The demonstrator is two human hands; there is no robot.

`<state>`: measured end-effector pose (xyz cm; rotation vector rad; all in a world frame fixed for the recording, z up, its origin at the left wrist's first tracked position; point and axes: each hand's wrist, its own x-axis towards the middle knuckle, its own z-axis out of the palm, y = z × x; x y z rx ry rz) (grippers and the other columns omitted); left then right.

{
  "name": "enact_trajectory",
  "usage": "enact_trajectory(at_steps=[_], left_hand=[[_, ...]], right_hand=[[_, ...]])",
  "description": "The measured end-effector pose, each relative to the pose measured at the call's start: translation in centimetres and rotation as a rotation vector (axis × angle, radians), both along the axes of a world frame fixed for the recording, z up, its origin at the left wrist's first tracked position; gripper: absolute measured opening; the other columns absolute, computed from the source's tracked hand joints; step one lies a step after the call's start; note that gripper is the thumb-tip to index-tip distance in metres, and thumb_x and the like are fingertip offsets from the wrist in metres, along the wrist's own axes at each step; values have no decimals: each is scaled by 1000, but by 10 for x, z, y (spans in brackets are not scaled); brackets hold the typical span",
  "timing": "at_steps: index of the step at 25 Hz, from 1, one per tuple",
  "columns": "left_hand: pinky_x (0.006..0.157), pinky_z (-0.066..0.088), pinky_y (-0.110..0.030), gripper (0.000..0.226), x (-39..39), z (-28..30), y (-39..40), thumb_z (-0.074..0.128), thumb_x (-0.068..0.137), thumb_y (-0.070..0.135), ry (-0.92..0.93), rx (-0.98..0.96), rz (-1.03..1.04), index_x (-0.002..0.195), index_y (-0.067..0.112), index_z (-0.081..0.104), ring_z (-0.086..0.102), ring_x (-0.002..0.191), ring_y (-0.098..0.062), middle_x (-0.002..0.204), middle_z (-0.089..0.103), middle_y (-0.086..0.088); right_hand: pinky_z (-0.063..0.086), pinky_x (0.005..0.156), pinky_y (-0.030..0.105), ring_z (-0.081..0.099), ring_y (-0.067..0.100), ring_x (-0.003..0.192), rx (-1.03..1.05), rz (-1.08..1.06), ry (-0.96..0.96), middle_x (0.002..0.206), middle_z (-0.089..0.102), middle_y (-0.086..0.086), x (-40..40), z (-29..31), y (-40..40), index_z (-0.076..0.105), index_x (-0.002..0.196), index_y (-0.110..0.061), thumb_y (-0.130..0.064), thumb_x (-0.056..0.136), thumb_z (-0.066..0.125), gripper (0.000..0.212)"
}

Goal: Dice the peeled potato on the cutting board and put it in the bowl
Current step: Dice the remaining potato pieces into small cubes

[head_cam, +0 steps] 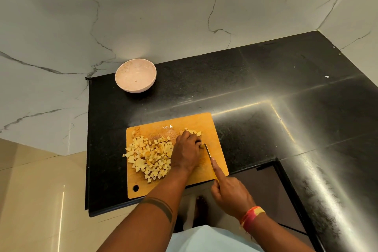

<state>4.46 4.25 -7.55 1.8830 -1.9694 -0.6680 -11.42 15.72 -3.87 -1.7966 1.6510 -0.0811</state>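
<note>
A wooden cutting board (204, 122) lies near the counter's front edge. A large pile of diced potato (148, 156) covers its left half. A few more cubes (193, 131) lie at the far right of the board. My left hand (187, 152) rests fingers-down on a small potato piece (202, 146), most of it hidden under the fingers. My right hand (229, 192) grips a knife (208, 151), index finger laid along the blade's spine, the tip right beside the left fingers. The pink bowl (135, 75) stands far back left, with only a speck inside.
The black granite counter (255, 79) runs back and to the right, against a white marble wall (163, 22). A dark recessed panel (272, 190) sits by my right hand. The beige floor (41, 200) lies beyond the counter's left edge.
</note>
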Motion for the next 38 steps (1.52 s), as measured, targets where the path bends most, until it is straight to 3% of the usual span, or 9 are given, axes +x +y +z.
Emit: enact_trajectory(at_steps=[9,13,22,27,38], left_hand=[[89,49,-33,29,1,1,16,61,96,36,-55,-56,-35,120,21,65,49,106,-19,116,54,0],[92,48,-33,24,-3,6,9,60,97,33,-39,5,14,118,22,66,47,109,-18,117,52,2],[94,44,-37,19,-10,15,2,57,98,29,-65,68,51,113,25,68,48,111,-21,116,59,1],[93,45,-39,15,-9,13,3,59,96,31,-44,93,79,106,24,68,49,109,-21,112,61,2],[92,46,-36,15,-10,9,4,63,96,29,-1,67,139,107,23,71,49,107,-20,111,62,5]], right_hand=[[32,46,27,46,12,51,-28,-61,-14,62,53,-3,10,-2,-5,-6,160,-37,-32,101,39,74],[36,48,30,45,12,49,-36,-59,1,60,50,-5,8,-1,-3,-8,158,-38,-32,101,39,74],[24,44,25,44,11,49,-23,-1,40,59,48,-6,7,-2,-22,-6,160,-35,-30,101,40,75],[28,45,24,46,12,50,3,10,19,60,50,-7,-4,-6,8,-10,159,-37,-31,101,38,76],[21,45,22,43,10,49,-30,11,6,62,50,-4,9,-10,-13,-8,159,-37,-31,101,39,75]])
